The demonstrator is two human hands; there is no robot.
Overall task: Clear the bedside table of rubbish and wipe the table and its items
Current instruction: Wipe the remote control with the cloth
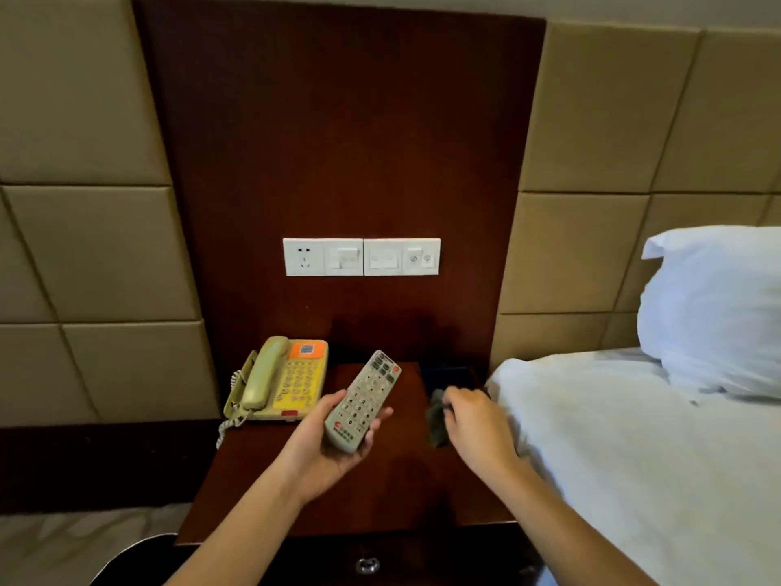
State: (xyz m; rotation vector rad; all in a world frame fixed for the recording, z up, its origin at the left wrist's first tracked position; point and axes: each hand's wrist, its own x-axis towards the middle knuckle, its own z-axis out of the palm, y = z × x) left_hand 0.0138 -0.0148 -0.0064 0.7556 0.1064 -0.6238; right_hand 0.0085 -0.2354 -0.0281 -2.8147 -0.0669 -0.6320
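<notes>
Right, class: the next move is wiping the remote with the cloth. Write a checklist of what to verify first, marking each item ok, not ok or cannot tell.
1. Remote held firmly: ok, the left hand cradles its lower end, fingers curled round it.
2. Cloth in hand: ok, the right hand grips it.
3. Cloth meets remote: not ok, they are apart, the cloth off to the remote's right.
4. Button face reachable: ok, it faces up, uncovered.
5. Cloth clean or damp: cannot tell, it is dark and blurred.
6. Rubbish gone from the bedside table: cannot tell, the dark box at the back is too dim.
</notes>
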